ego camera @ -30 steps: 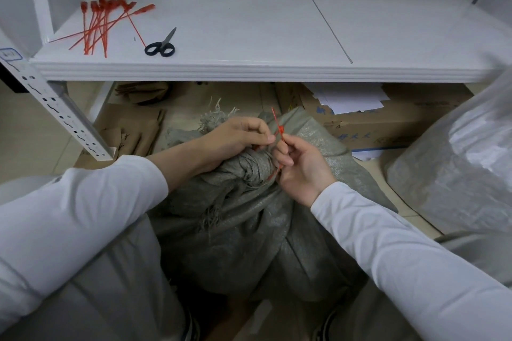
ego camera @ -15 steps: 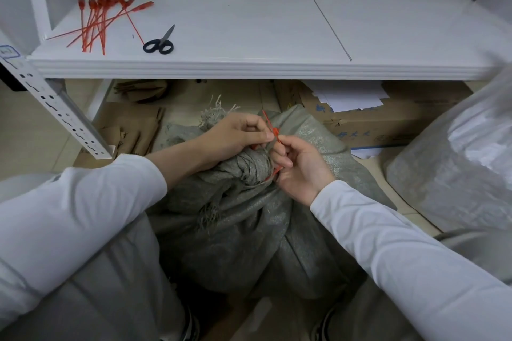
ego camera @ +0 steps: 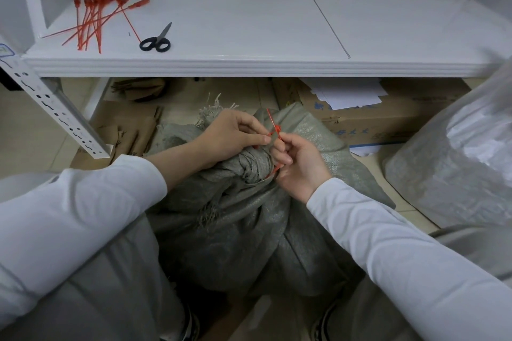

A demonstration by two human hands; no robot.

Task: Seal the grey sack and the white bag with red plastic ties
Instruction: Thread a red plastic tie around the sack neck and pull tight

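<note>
A white shelf [ego camera: 249,22] runs across the top of the view, its front edge above the floor where the person sits. Below it, between the person's knees, the grey sack [ego camera: 235,230] stands on the floor with its woven mouth gathered into a twisted neck and frayed threads sticking out behind the left hand. The white bag [ego camera: 457,169] stands to the right of the sack, close to the right sleeve and apart from both hands; its top runs out of view. A cardboard box [ego camera: 393,119] with loose white papers [ego camera: 349,94] on it sits under the shelf, behind the sack. The left hand [ego camera: 232,138] lies over the gathered neck, thumb and forefinger pinched together on the red tie [ego camera: 275,128]. The right hand [ego camera: 299,163] is just beside it, fingers curled, gripping the same tie a little lower; a red stretch shows again under these fingers against the neck, and the thin tail points up and away. A loose bundle of spare red ties [ego camera: 94,16] lies on the shelf's far left, with black-handled scissors [ego camera: 155,41] just to their right, touching the end of one tie.
</note>
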